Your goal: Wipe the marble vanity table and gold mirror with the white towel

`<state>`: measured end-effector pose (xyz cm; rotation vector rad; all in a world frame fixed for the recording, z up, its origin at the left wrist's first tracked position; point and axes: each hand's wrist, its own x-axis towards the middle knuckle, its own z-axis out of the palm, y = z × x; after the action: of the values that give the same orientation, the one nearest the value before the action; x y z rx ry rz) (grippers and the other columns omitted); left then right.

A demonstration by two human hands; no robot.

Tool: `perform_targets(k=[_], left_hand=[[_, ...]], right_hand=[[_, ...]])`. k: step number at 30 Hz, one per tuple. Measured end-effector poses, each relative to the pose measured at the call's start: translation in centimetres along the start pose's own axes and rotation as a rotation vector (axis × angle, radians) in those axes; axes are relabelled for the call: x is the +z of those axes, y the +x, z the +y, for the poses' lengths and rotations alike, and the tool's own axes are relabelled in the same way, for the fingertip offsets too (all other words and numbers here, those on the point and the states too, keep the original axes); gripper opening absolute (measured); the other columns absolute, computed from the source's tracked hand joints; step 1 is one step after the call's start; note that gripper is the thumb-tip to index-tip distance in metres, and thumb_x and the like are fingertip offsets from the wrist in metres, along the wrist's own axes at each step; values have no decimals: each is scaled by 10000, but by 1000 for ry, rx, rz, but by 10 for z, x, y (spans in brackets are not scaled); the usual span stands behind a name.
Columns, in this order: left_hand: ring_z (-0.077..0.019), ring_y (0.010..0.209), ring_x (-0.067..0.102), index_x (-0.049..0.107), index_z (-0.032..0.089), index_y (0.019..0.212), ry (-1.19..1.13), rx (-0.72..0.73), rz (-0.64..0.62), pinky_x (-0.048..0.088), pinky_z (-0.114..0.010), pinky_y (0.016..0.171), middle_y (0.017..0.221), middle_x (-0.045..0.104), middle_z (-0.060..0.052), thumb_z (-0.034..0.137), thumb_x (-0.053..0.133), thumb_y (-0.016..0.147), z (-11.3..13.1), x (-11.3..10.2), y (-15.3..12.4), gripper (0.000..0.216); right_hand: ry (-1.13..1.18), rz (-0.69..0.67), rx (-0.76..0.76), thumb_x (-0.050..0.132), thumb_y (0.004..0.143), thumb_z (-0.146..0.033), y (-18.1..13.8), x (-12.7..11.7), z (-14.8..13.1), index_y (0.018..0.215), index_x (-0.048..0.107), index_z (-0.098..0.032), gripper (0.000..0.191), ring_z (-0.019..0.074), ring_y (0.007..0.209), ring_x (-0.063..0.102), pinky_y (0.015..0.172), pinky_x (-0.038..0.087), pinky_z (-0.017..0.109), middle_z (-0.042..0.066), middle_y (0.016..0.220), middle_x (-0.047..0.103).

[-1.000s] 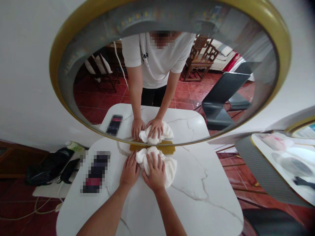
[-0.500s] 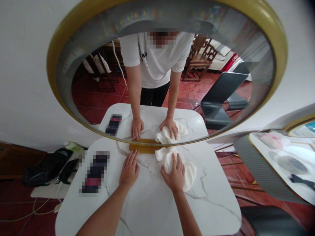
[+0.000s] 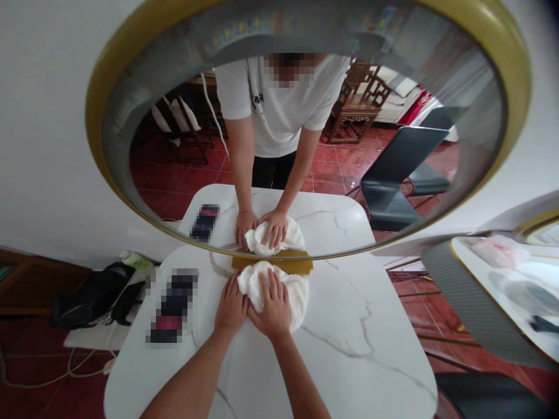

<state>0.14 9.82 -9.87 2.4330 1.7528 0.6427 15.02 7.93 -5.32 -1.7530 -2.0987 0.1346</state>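
Observation:
A bunched white cloth lies on the white marble-patterned table, in front of a gold plate under the mirror. My right hand holds the cloth down, its fingers bent slightly over the folds. Flat on the tabletop rests my left hand, fingers stretched out and holding nothing. Its fingertips are beside the cloth's left edge, and the two hands are close together. Both hands and the cloth also appear in the round gold-rimmed mirror.
A blurred-out dark flat item lies on the table's left side. On the left, a black bag and cables are beside the table. To the right are a black chair seat and a second table with things on it.
My right hand has slid left across the table with the cloth, up to my left hand. More of the gold plate's right end shows. My left hand has hardly moved.

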Motion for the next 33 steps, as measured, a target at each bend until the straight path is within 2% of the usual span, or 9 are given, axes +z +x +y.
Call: perform_targets(k=[4,8,16,20,25,33], left_hand=[[-237,1363,228,193,165,1441,3,-11,-10,266,-443,1106,1462,318,-72,159,413,836,0,-1,0,644],[-224,1374,197,182,167,1444,-1,-13,-23,258,-443,1108,1471,304,-52,126,369,833,4,-7,4,641],[-206,1372,205,167,214,1449,-31,-45,-26,249,-433,1111,1484,275,-19,85,340,816,8,-14,7,669],[-209,1373,202,151,214,1452,-30,-52,-43,254,-441,1107,1488,264,-22,86,341,815,8,-15,7,677],[-211,1373,201,152,215,1452,-27,-52,-36,251,-443,1108,1488,265,-21,80,344,810,10,-16,8,684],[-236,1371,204,179,154,1443,18,-18,-23,274,-462,1096,1475,291,-79,137,378,830,0,-1,1,644]], right_hand=[[5,0,-18,553,771,-417,0,0,2,1436,214,-170,787,298,1350,207,1061,231,466,110,1499,181],[-21,23,8,551,767,-405,-4,-6,19,1431,230,-171,774,301,1345,217,1057,235,467,108,1495,195],[-145,110,241,468,821,-414,-29,-30,82,1431,220,-178,700,285,1333,232,1047,240,475,81,1484,234],[-164,150,303,462,823,-431,-34,-34,94,1428,222,-165,703,303,1326,238,1031,255,489,97,1484,229],[-169,135,271,458,832,-406,-27,-28,74,1434,203,-162,698,301,1337,219,1033,249,493,101,1485,226],[-43,42,114,472,818,-436,-5,-1,3,1442,194,-171,732,302,1355,180,1056,210,485,77,1490,221]])
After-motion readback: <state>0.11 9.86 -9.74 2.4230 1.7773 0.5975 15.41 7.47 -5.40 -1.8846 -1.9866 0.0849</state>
